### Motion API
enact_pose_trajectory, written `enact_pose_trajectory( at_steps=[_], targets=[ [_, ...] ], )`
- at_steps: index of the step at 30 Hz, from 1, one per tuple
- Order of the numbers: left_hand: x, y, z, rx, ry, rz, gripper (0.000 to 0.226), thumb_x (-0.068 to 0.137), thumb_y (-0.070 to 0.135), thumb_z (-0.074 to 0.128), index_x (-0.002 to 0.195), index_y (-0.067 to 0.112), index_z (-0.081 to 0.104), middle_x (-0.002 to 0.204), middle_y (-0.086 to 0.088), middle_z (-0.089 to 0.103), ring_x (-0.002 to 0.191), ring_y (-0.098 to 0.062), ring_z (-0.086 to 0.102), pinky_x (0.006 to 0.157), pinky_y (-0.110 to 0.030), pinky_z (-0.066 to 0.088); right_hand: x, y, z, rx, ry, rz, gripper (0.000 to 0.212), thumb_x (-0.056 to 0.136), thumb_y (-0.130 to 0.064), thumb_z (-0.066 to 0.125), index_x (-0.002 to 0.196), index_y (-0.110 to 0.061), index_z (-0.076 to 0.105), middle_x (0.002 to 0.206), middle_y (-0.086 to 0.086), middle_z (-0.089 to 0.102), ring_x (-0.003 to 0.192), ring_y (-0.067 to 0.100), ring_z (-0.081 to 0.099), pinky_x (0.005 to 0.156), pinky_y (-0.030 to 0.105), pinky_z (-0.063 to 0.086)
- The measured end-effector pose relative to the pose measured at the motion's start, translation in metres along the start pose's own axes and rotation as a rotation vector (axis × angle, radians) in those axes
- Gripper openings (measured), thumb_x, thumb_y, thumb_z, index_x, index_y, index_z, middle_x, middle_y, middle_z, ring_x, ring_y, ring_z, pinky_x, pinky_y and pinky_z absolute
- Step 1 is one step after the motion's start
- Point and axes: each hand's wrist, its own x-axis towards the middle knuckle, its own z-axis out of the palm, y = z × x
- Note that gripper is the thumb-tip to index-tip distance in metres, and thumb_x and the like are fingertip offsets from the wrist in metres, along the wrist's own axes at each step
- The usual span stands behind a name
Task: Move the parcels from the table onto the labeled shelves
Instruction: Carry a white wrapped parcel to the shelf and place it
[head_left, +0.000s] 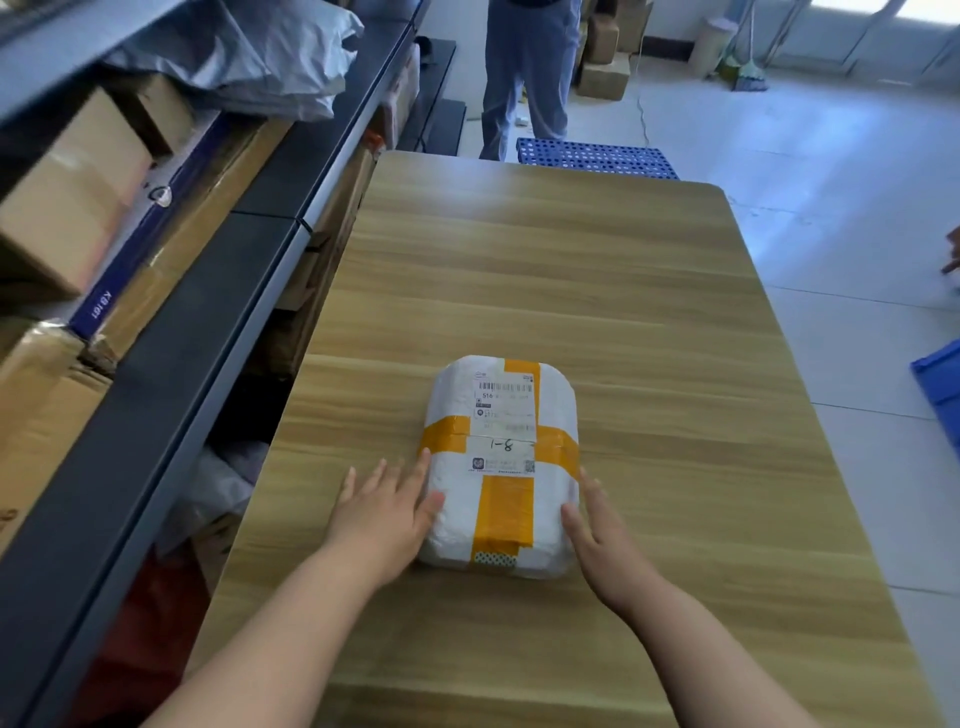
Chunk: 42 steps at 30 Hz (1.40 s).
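Note:
A white padded parcel (452, 415) crossed with orange tape lies flat on the wooden table (571, 270). Its shipping label carries a handwritten "1-8". My left hand (387, 512) rests flat against the parcel's left side, fingers spread, thumb touching the wrap. Against the right side lies my right hand (602, 535), fingers straight and together. Both palms press the sides; neither hand has closed around the parcel, and it still sits on the table.
Grey metal shelves (171, 358) run along the left, packed with cardboard boxes (67, 208) and grey plastic mailers (249, 57). A person in jeans (524, 78) stands past the table's far end beside a blue perforated crate (597, 158). Another blue bin (940, 384) sits at the right.

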Motion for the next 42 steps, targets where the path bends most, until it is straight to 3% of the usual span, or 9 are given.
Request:
enact_pose_trajectory(
  at_steps=[6,11,14,17,21,28,32,38,42],
  targets=[
    [-0.022,0.024,0.021,-0.146,0.009,-0.059,0.070,0.098,0.054,0.013,0.151,0.018,-0.016,0.161,-0.001,0.010,0.147,-0.018,0.015,0.119,-0.050,0.000,-0.002,0.001,0.003,-0.025,-0.089,-0.078,0.078,0.095,-0.052,0.039,0.154,-0.020,-0.001,0.159,-0.004,0.013,0.146,0.013,0.014,0.120,0.039,0.016],
    [-0.062,0.039,0.029,-0.583,0.191,-0.172,0.071,0.098,0.052,0.027,0.151,0.027,-0.015,0.162,0.001,0.005,0.146,-0.020,0.014,0.117,-0.045,0.020,-0.003,-0.009,-0.011,-0.014,-0.126,-0.268,0.092,0.080,-0.074,0.043,0.152,-0.030,0.006,0.157,-0.006,0.023,0.143,0.013,0.023,0.116,0.045,0.025],
    [-0.101,0.048,0.037,-0.729,0.351,-0.272,0.071,0.097,0.052,0.030,0.151,0.033,-0.012,0.161,0.003,0.009,0.144,-0.019,0.021,0.114,-0.040,0.029,-0.009,-0.019,-0.016,-0.006,-0.225,-0.408,0.085,0.079,-0.072,0.050,0.149,-0.038,0.015,0.151,-0.011,0.033,0.138,0.011,0.034,0.112,0.046,0.033],
    [-0.152,0.064,0.053,-0.779,0.508,-0.393,0.070,0.098,0.050,0.031,0.152,0.033,-0.009,0.161,0.004,0.010,0.143,-0.018,0.023,0.114,-0.038,0.029,-0.030,-0.031,-0.016,-0.009,-0.367,-0.548,0.067,0.086,-0.055,0.056,0.143,-0.042,0.023,0.142,-0.016,0.044,0.129,0.005,0.044,0.108,0.042,0.039],
    [-0.220,0.091,0.089,-0.784,0.629,-0.568,0.070,0.097,0.053,0.028,0.150,0.037,-0.013,0.161,0.007,0.000,0.144,-0.019,0.021,0.112,-0.036,0.030,-0.065,-0.029,-0.004,-0.088,-0.554,-0.664,0.081,0.078,-0.072,0.049,0.144,-0.049,0.008,0.147,-0.014,0.037,0.133,0.011,0.040,0.108,0.046,0.038],
    [-0.350,0.136,0.160,-0.766,0.665,-1.024,0.069,0.099,0.049,0.024,0.148,0.032,-0.021,0.162,0.002,-0.003,0.134,-0.024,0.038,0.104,-0.036,0.038,-0.158,-0.022,0.054,-0.271,-0.899,-0.880,0.092,0.083,-0.065,0.053,0.151,-0.035,-0.001,0.154,-0.012,0.021,0.140,0.009,0.026,0.114,0.043,0.029],
    [-0.416,0.164,0.207,-0.884,0.698,-1.242,0.068,0.099,0.047,0.023,0.149,0.028,-0.020,0.162,0.003,-0.004,0.135,-0.022,0.036,0.107,-0.033,0.034,-0.215,-0.014,0.097,-0.373,-1.119,-1.020,0.099,0.077,-0.075,0.053,0.152,-0.034,0.002,0.151,-0.014,0.029,0.138,0.008,0.031,0.111,0.044,0.035],
    [-0.509,0.202,0.275,-0.984,0.760,-1.515,0.067,0.099,0.048,0.025,0.151,0.027,-0.011,0.155,0.002,0.023,0.119,-0.018,0.050,0.095,-0.033,0.045,-0.319,0.003,0.152,-0.541,-1.375,-1.187,0.094,0.076,-0.071,0.055,0.149,-0.039,0.005,0.141,-0.014,0.035,0.129,0.006,0.037,0.107,0.040,0.038],
    [-0.576,0.224,0.324,-1.003,0.847,-1.684,0.065,0.098,0.051,0.022,0.152,0.028,-0.006,0.155,0.004,0.023,0.122,-0.017,0.048,0.097,-0.034,0.045,-0.405,0.022,0.198,-0.623,-1.505,-1.273,0.093,0.072,-0.069,0.055,0.147,-0.039,0.007,0.139,-0.013,0.036,0.128,0.009,0.037,0.105,0.043,0.040]
  ],
)
